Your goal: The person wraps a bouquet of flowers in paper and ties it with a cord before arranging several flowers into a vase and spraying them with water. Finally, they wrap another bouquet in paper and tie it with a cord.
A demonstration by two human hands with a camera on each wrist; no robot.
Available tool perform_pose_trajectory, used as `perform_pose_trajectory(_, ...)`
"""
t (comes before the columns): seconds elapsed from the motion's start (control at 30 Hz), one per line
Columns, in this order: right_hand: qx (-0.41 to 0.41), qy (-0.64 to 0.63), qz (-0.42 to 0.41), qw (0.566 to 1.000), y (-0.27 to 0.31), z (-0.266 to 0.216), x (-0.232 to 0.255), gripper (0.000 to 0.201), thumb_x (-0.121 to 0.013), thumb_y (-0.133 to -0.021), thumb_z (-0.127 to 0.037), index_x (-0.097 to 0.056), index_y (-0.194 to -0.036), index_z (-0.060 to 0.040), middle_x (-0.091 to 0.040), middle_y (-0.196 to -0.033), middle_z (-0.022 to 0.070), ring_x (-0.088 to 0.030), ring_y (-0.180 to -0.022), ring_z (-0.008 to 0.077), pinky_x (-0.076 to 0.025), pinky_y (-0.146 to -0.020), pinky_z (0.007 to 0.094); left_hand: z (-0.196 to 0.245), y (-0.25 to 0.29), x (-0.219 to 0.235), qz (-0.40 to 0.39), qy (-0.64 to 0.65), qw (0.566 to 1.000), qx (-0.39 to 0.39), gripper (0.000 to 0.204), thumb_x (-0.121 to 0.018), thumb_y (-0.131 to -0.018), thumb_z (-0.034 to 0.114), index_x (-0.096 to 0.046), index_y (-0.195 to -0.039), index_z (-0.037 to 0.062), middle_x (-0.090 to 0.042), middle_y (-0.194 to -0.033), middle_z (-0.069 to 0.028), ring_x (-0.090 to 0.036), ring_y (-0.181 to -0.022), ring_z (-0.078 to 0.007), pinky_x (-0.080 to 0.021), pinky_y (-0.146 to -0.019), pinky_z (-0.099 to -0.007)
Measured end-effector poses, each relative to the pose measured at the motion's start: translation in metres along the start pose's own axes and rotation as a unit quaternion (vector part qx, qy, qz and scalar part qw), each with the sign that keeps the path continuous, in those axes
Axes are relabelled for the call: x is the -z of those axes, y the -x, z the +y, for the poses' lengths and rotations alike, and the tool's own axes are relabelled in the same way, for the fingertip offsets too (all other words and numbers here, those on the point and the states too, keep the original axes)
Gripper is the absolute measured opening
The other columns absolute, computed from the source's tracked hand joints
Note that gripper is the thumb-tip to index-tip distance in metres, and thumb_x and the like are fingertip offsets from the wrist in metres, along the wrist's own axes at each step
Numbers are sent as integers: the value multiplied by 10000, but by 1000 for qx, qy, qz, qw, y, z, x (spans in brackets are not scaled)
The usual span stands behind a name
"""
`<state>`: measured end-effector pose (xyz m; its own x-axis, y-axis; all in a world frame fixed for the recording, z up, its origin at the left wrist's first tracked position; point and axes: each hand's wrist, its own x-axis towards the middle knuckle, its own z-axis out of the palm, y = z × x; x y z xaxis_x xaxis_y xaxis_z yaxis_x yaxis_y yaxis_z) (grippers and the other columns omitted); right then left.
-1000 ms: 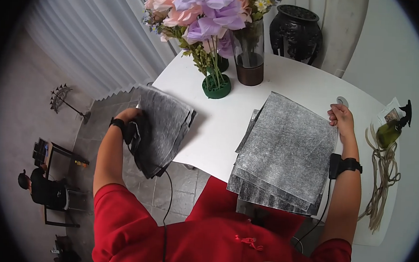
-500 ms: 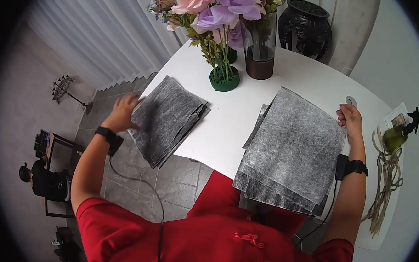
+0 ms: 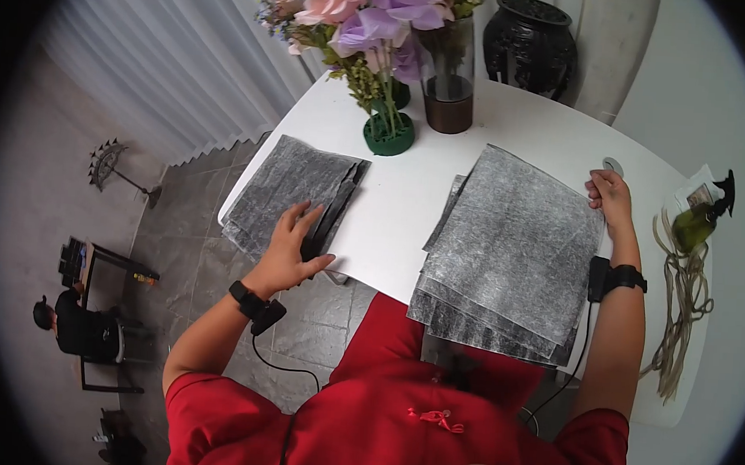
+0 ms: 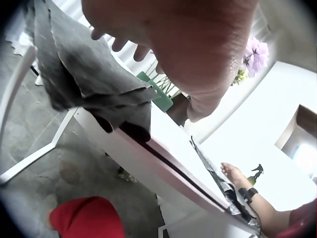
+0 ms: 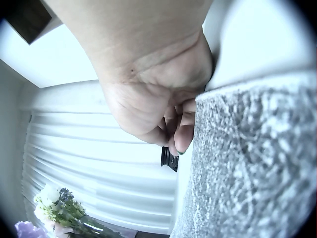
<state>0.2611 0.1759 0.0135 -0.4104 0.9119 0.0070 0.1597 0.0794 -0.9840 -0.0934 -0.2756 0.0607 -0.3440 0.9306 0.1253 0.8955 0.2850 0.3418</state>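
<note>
A smaller pile of dark grey fibrous sheets (image 3: pixel 286 180) lies at the table's left end, overhanging the front edge. Over its near right part is my left hand (image 3: pixel 289 249), fingers spread, thumb pointing right. In the left wrist view, the corners of the pile (image 4: pixel 94 74) droop past the table edge below this hand. A larger stack of grey-white speckled sheets (image 3: pixel 517 241) lies on the right, its lower layers fanned toward me. My right hand (image 3: pixel 611 200) rests beside its right edge, fingers loosely curled with nothing seen in them; the right wrist view shows the fingertips close to the sheet edge (image 5: pixel 198 163).
On the white table (image 3: pixel 380 241), artificial flowers stand in a green foam base (image 3: pixel 389 135) beside a dark-bottomed glass vase (image 3: pixel 448 105). A green spray bottle (image 3: pixel 695 231) and a bundle of tan cords (image 3: pixel 681 320) lie far right. Another person (image 3: pixel 85 330) sits at a desk at left.
My left hand has let go of the dark sheets, which were held up and now lie on the table. It has moved right, over their near side. The right hand stays by its stack.
</note>
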Motion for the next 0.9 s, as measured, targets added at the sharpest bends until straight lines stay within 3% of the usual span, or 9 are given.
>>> perform_pose_trajectory(0.07,-3,-3,18,1000,1,-1,0,219,-571,-897,-200,-601,-1012,-17,-618,-811,48,-519,-638,78,-461,-541,214,9,-10,-10,-3,-4,1000,-5,663,-646,-779,292,-403,-1368,110,-340,-1387,-214,-325,-1273,-416,-280,-1063,-497)
perform_pose_trajectory(0.17,0,1,10,1000,1,-2,2,211,-569,-897,-190,-600,-1016,-18,-622,-813,56,-529,-639,84,-466,-543,219,-8,-29,-30,62,-159,985,-34,493,-530,-790,139,-499,-1281,106,-468,-1285,-169,-389,-1216,-399,-331,-1007,-500)
perform_pose_trajectory(0.37,-5,-13,-7,1000,0,-2,2,228,-572,-895,-185,-597,-1015,7,-625,-818,65,-541,-643,93,-486,-553,231,-16,-68,-30,74,-166,983,27,442,-528,-821,176,-512,-1256,97,-500,-1241,-139,-460,-1135,-377,-364,-960,-504)
perform_pose_trajectory(0.47,-23,-6,3,1000,-1,-3,1,231,-580,-891,-183,-600,-1019,8,-628,-820,68,-545,-648,96,-494,-558,234,10,-83,-18,65,-211,975,37,430,-574,-852,256,-522,-1235,66,-514,-1209,-146,-487,-1115,-358,-382,-937,-502)
perform_pose_trajectory(0.53,-27,-5,6,1000,-2,-3,1,227,-577,-891,-178,-606,-1017,9,-631,-824,70,-547,-653,98,-499,-558,236,46,-99,-7,88,-171,978,-85,450,-612,-861,287,-520,-1224,38,-519,-1217,-156,-495,-1112,-358,-394,-945,-448)
perform_pose_trajectory(0.6,-11,1,2,1000,0,-3,1,225,-568,-897,-177,-611,-1016,10,-632,-827,71,-552,-657,99,-500,-558,235,75,-123,-16,65,-10,986,-152,403,-669,-832,215,-557,-1159,8,-542,-1174,-164,-521,-1099,-339,-428,-919,-370)
perform_pose_trajectory(0.7,-14,15,-3,1000,-1,-3,1,219,-565,-901,-170,-608,-1023,7,-630,-825,69,-553,-652,98,-498,-548,232,106,-168,-50,-20,204,969,-135,323,-643,-863,215,-586,-1143,63,-543,-1173,-85,-534,-1115,-229,-452,-900,-357)
perform_pose_trajectory(0.83,-11,48,-4,999,2,-7,1,210,-576,-896,-158,-616,-1015,10,-644,-833,75,-581,-688,111,-509,-609,238,116,-225,-103,59,193,968,-149,408,-684,-820,239,-571,-1168,60,-535,-1173,-103,-515,-1125,-241,-467,-880,-351)
perform_pose_trajectory(0.9,62,72,-22,995,-2,2,1,199,-607,-875,-146,-631,-1003,5,-660,-844,77,-608,-738,128,-509,-697,249,111,-246,-129,131,219,958,-131,474,-701,-795,254,-557,-1204,62,-514,-1227,-131,-490,-1130,-276,-434,-921,-365)
